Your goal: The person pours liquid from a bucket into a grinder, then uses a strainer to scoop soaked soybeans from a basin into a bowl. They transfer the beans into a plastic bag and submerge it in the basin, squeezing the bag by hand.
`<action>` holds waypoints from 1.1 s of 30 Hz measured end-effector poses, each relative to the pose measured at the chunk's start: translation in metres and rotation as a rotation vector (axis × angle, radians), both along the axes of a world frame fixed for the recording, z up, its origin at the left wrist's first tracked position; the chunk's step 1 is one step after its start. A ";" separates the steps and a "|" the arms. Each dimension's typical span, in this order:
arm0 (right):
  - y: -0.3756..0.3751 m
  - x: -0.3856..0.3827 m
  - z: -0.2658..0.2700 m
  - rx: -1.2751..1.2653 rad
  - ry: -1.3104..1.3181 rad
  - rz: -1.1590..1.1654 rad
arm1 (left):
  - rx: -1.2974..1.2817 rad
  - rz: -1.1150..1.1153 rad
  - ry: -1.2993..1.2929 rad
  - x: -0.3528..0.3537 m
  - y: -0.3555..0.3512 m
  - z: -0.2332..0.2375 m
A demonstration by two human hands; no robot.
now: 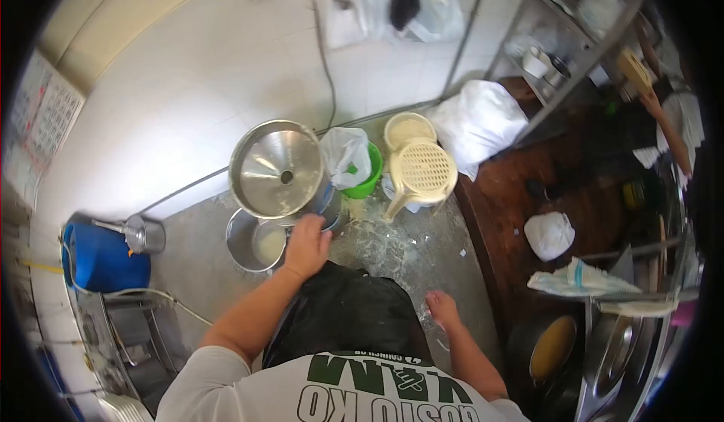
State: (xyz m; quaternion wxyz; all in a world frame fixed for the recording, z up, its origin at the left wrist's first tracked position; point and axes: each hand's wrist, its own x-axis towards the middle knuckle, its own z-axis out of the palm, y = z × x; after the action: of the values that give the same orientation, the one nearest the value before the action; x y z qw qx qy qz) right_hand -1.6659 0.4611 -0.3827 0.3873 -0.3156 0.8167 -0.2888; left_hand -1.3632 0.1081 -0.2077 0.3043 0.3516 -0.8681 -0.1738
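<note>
My left hand (308, 247) is closed at the right rim of a metal pot (236, 242), beside a smaller vessel (270, 244) with pale contents. What its fingers grip is hidden. Just beyond that hand, a wide steel funnel-shaped vessel (264, 158) with a central hole sits over another container. Away from these vessels, my right hand (443, 309) hangs low over the floor, its fingers curled with nothing visible in them. A green bucket (371, 177) with a plastic bag (347, 153) stands behind, near a cream stool (424, 169) and a round tub (407, 129).
A blue barrel (109, 260) and a metal rack (132, 328) stand at left. White sacks (479, 120) lean by the wall. At right are shelves, a pan (553, 346) with yellowish contents, and another person's arm (667, 124). Pale residue marks the floor (385, 248).
</note>
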 end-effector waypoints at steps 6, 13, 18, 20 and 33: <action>-0.260 0.038 0.095 -0.008 -0.453 0.186 | 0.557 0.559 0.083 0.081 -0.033 -0.105; -0.501 0.102 0.054 -0.088 -0.768 -0.029 | 1.485 0.728 1.495 0.124 -0.155 -0.158; -0.593 0.119 0.001 -0.162 -1.142 -0.369 | 1.733 0.762 1.894 0.079 -0.216 -0.137; -0.613 0.112 -0.012 -0.150 -1.140 -0.419 | 1.736 0.758 1.885 0.074 -0.217 -0.147; -0.604 0.134 -0.035 -0.097 -1.149 -0.546 | 1.543 0.813 1.139 0.117 -0.221 -0.183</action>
State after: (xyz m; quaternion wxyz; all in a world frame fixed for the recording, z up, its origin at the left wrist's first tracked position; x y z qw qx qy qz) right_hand -1.5317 -0.1430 -0.4173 0.6611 0.0920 0.5158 -0.5370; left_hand -1.2466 -0.1131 -0.3908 0.3970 0.5824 -0.0651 -0.7064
